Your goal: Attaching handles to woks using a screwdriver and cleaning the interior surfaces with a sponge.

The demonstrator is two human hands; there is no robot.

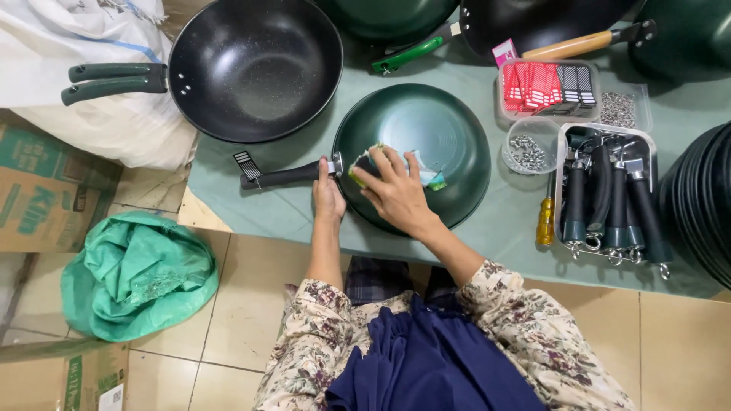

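Green pan (438, 137), cloth (396, 164) pressed inside by right hand (396, 190).

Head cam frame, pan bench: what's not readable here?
- Head view: the cloth on the green pan is mostly under the right hand; its full shape is hidden.
- The handle joint is covered by the left hand.
- The stacked pans are cut off by the right edge.
- The small metal parts in the round tub are too small to identify.
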